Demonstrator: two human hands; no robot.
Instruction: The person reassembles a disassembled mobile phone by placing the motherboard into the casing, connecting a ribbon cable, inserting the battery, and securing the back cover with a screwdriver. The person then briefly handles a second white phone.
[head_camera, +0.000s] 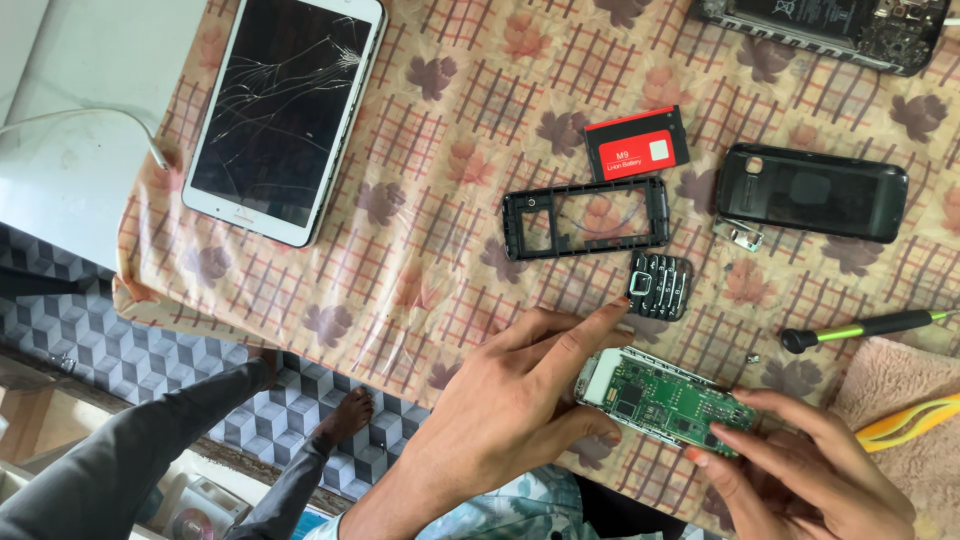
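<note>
Your left hand (510, 405) and right hand (805, 465) pinch opposite ends of the green rectangular phone circuit board (665, 400). Your left forefinger stretches toward the black rubber keypad (660, 285).

opened phone (830, 25): cut off at top edge | yellow tool (915, 420): cut off at right edge

The keypad (659, 285) lies on the table (440, 250), the frame (585, 219) just behind it. The circuit board (662, 400) sits before the keypad (both hands on it), the tablet (285, 115) far left.

A bare green circuit board (665, 402) lies tilted, pinched at both ends.
</note>
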